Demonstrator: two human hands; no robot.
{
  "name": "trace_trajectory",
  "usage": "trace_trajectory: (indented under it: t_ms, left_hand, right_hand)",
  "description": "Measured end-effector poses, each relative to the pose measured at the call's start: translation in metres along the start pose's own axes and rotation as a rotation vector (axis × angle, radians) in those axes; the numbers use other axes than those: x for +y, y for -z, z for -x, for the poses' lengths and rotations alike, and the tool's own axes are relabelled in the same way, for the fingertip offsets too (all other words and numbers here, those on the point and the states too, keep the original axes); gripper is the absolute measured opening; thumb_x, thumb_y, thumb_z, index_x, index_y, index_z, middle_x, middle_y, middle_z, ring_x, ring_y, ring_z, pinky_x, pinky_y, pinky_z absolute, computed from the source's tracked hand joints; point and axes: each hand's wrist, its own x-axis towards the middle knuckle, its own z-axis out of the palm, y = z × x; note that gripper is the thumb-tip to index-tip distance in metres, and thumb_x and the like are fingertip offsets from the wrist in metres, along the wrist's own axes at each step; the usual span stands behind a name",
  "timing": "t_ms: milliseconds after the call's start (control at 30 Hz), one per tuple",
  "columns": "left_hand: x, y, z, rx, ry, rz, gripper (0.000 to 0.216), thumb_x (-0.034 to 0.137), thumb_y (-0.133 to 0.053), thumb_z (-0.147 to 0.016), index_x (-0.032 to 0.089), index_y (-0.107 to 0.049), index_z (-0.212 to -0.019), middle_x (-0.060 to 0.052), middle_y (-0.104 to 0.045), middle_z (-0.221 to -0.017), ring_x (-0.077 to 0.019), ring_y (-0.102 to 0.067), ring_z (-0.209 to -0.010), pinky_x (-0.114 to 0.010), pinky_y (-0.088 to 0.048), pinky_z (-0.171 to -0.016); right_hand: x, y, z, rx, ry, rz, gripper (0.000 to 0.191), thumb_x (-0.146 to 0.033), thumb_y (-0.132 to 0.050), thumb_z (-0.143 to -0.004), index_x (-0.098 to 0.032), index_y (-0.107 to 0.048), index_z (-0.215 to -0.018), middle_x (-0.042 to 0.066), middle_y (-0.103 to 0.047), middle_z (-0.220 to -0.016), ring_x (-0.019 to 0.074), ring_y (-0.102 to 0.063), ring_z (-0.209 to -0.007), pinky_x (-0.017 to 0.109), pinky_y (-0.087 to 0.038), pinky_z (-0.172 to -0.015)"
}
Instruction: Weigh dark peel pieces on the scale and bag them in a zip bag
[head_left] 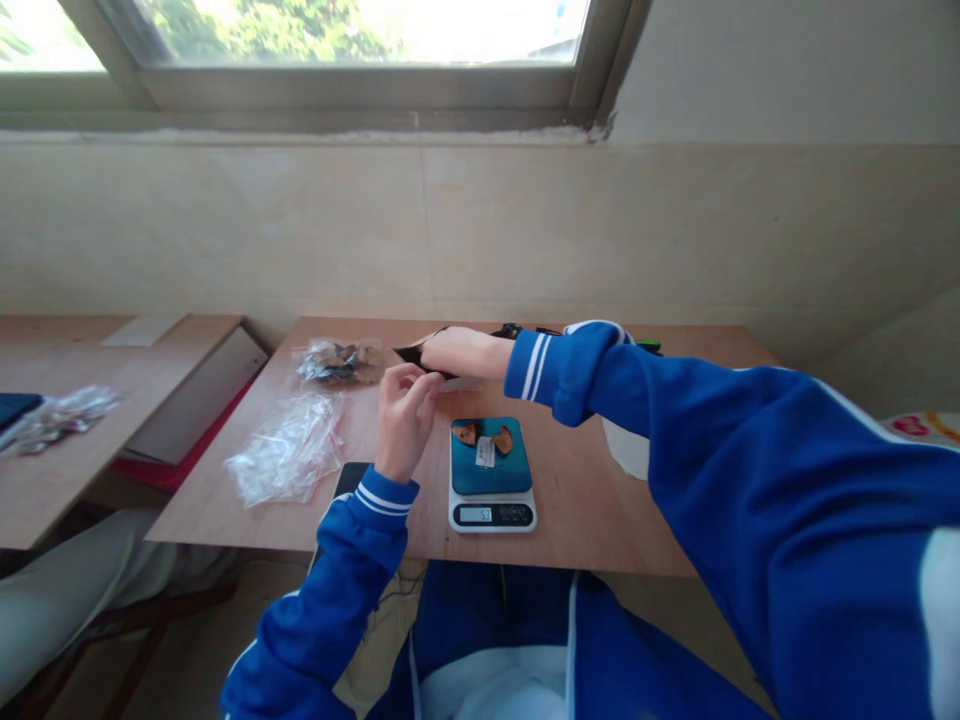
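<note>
On the table in front of me stands a kitchen scale (491, 512) with a teal top and a lit display. Two brown dried pieces (502, 440) and a small white label (485, 453) lie on its plate. My left hand (403, 420) is raised to the left of the scale, its thumb and fingers pinched together; what they hold is unclear. Behind it, my right hand (463, 352) reaches left across the table to a dark opening with a tan edge (409, 355), perhaps a bag. The right fingers are hidden there. A pale strip (460, 384) shows just under the right wrist.
Clear plastic bags (289, 450) lie in a pile on the left, with a filled clear bag (341, 362) behind them. A dark flat object (351, 478) is partly under my left sleeve. White paper (626, 448) lies right. Another person's leg (82, 590) is at left.
</note>
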Motion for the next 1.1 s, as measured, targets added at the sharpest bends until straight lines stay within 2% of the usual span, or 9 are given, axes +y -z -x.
trace_trajectory:
  t_ms: [133,267,467,633,767,833,900,1000,1100]
  left_hand:
    - [-0.001,0.007,-0.01,0.013,-0.014,-0.023,0.013,0.021,-0.054,-0.092,0.02,-0.066,-0.098,-0.005,-0.048,-0.103,-0.0138,-0.055,-0.087,-0.03,-0.051,-0.081]
    - [0.0,0.008,-0.012,-0.013,0.016,-0.05,0.015,0.024,-0.054,-0.093,0.021,-0.067,-0.098,-0.005,-0.049,-0.104,-0.0135,-0.056,-0.085,-0.031,-0.052,-0.08]
    - [-0.001,0.0,-0.013,0.03,0.053,0.004,0.014,0.024,-0.054,-0.093,0.02,-0.062,-0.103,-0.005,-0.053,-0.105,-0.0133,-0.059,-0.087,-0.03,-0.052,-0.082]
    - [-0.01,-0.014,-0.018,0.084,0.101,0.026,0.027,0.029,-0.061,-0.089,0.018,-0.05,-0.111,-0.005,-0.056,-0.103,-0.0133,-0.057,-0.081,-0.032,-0.052,-0.081]
    - [-0.01,-0.016,-0.025,0.082,0.101,0.103,0.027,0.029,-0.059,-0.09,0.018,-0.048,-0.112,-0.008,-0.056,-0.109,-0.016,-0.058,-0.094,-0.032,-0.052,-0.083]
    - [-0.001,-0.013,-0.028,0.098,0.138,0.146,0.026,0.03,-0.059,-0.09,0.018,-0.049,-0.111,-0.01,-0.054,-0.116,-0.0157,-0.059,-0.095,-0.032,-0.053,-0.082]
    - [0.012,-0.01,-0.029,0.109,0.245,0.235,0.029,0.033,-0.059,-0.09,0.018,-0.049,-0.113,-0.01,-0.053,-0.121,-0.0139,-0.06,-0.091,-0.03,-0.054,-0.08]
    - [0.036,-0.009,-0.027,0.063,0.435,0.497,0.033,0.04,-0.053,-0.093,0.021,-0.046,-0.119,-0.01,-0.055,-0.122,-0.0125,-0.064,-0.087,-0.028,-0.056,-0.076]
    - [0.057,-0.013,-0.022,0.057,0.543,0.707,0.032,0.045,-0.05,-0.093,0.021,-0.048,-0.115,-0.009,-0.061,-0.116,-0.016,-0.065,-0.097,-0.028,-0.057,-0.078]
  right_hand:
    - [-0.008,0.029,-0.003,-0.182,0.08,0.234,0.002,-0.017,-0.068,-0.076,-0.015,-0.069,-0.076,0.009,-0.07,-0.075,0.0209,-0.066,-0.068,0.028,-0.04,-0.061]
    - [-0.02,0.054,0.01,-0.179,0.014,0.272,0.016,-0.012,-0.057,-0.082,-0.014,-0.067,-0.095,0.01,-0.071,-0.083,0.018,-0.063,-0.068,0.025,-0.033,-0.056]
    - [-0.012,0.06,0.036,0.067,-0.084,0.02,0.02,-0.009,-0.055,-0.079,-0.011,-0.065,-0.097,0.006,-0.069,-0.079,0.0134,-0.058,-0.065,0.022,-0.035,-0.057]
    - [0.001,0.048,0.051,0.443,-0.222,-0.185,0.023,-0.01,-0.053,-0.079,-0.013,-0.064,-0.099,0.004,-0.07,-0.084,0.0144,-0.063,-0.073,0.023,-0.043,-0.066]
    - [0.009,0.042,0.049,0.597,-0.283,-0.246,0.02,-0.011,-0.053,-0.08,-0.014,-0.063,-0.096,0.005,-0.071,-0.088,0.0159,-0.066,-0.078,0.025,-0.047,-0.071]
    - [0.008,0.041,0.046,0.646,-0.312,-0.284,0.017,-0.012,-0.053,-0.08,-0.015,-0.062,-0.095,0.004,-0.071,-0.086,0.0157,-0.066,-0.077,0.025,-0.048,-0.071]
    - [0.002,0.04,0.046,0.685,-0.321,-0.351,0.016,-0.015,-0.053,-0.082,-0.016,-0.061,-0.096,0.003,-0.071,-0.085,0.0152,-0.067,-0.075,0.026,-0.05,-0.071]
    - [-0.018,0.034,0.053,0.737,-0.318,-0.436,0.016,-0.019,-0.053,-0.083,-0.017,-0.059,-0.098,0.002,-0.071,-0.085,0.0152,-0.067,-0.075,0.027,-0.052,-0.072]
    - [-0.043,0.023,0.068,0.764,-0.349,-0.525,0.015,-0.021,-0.055,-0.082,-0.018,-0.06,-0.096,0.003,-0.07,-0.087,0.0155,-0.068,-0.077,0.027,-0.054,-0.072]
